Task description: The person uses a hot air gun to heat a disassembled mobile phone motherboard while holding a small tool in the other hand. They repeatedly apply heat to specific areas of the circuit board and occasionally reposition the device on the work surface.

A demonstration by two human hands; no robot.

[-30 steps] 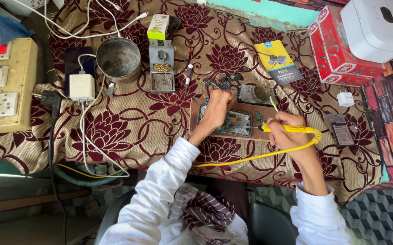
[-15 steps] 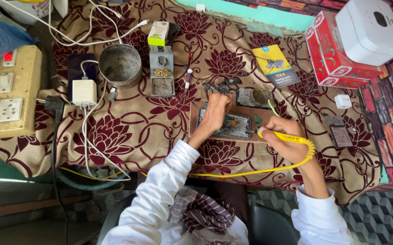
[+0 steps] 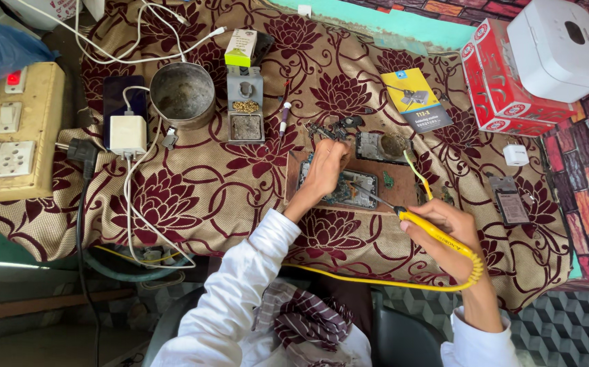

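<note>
An opened phone [image 3: 352, 190] with its circuit board showing lies on a brown wooden board [image 3: 395, 178] on the flowered cloth. My left hand [image 3: 327, 165] presses down on the phone's left part, fingers closed on it. My right hand [image 3: 452, 234] grips a yellow soldering iron [image 3: 429, 228]; its thin metal tip reaches left and up onto the phone's board. The iron's yellow cord loops back under my right wrist towards the table's front edge. White sleeves cover both arms.
A metal cup [image 3: 182, 94], a soldering stand with brass wool [image 3: 245, 105], a white charger [image 3: 128, 134] on a dark phone and a socket board [image 3: 10, 132] lie left. A red box [image 3: 505, 85] under a white device, a small booklet [image 3: 416, 99] and loose parts lie right.
My right hand has dropped lower and swung right, bringing the iron's tip from above the board down onto the phone. My left hand stays on the phone.
</note>
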